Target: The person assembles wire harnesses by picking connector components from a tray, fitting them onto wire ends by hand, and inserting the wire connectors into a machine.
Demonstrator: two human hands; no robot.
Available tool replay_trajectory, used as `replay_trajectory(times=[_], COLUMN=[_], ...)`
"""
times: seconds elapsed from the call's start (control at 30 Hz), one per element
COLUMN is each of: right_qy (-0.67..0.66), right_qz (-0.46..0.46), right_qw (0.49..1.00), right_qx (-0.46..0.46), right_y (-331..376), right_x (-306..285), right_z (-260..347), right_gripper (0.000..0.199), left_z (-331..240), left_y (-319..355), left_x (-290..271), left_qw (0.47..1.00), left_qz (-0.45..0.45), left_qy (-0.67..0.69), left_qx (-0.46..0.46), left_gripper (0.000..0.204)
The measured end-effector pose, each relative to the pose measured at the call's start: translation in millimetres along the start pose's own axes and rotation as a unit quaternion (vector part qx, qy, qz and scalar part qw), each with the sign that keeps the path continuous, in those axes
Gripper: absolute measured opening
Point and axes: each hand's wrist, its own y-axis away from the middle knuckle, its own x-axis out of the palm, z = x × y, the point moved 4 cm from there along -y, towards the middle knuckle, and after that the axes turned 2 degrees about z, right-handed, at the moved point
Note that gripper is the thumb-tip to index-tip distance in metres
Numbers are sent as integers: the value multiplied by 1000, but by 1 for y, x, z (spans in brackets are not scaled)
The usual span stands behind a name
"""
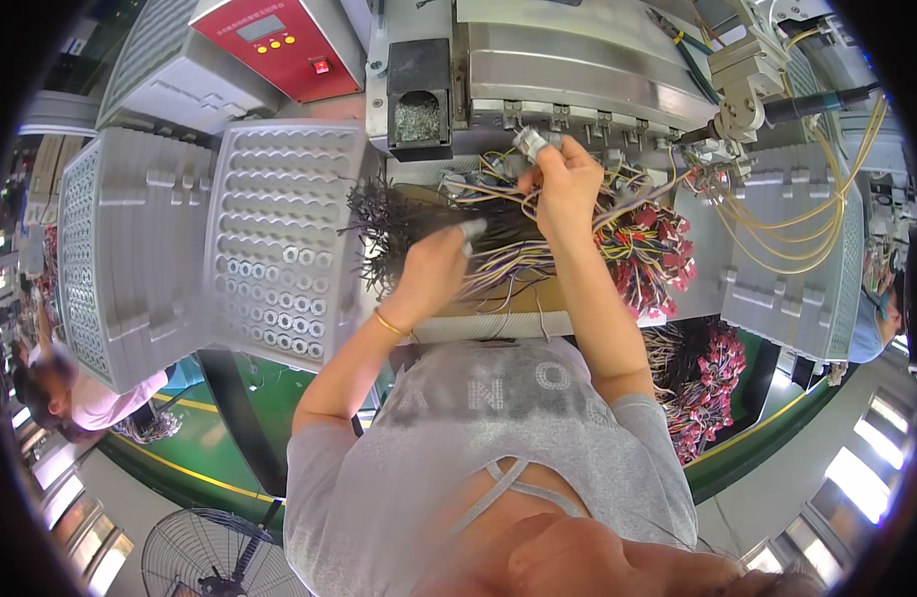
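My right hand is raised in front of the metal machine and grips a small silver cylindrical part with thin coloured wires trailing from it. My left hand, with a gold bangle on the wrist, is lower and to the left. It is closed over a small grey part above a pile of wires. The pile lies on the bench between both hands, with dark wire ends on the left and red connectors on the right.
A grey moulded tray with ring-shaped parts in its lower rows sits to the left, beside another grey tray. Behind stand a red control panel and a black hopper. Yellow cables and a further tray lie to the right. Another person is at the lower left, near a fan.
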Motion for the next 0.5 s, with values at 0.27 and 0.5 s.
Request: replay_trajectory(times=[0.27,0.5], right_qy=[65,185], right_qz=[4,48], right_qw=[998,981], right_qx=[6,-20], right_y=[1,-5], right_x=[19,10], right_z=[-3,-4], right_gripper=[8,18], left_z=[5,2], left_y=[-2,-9], left_x=[10,-5], left_qw=[992,992], left_qz=[67,64], left_qy=[-62,100], left_qx=[84,-30], left_gripper=[24,19])
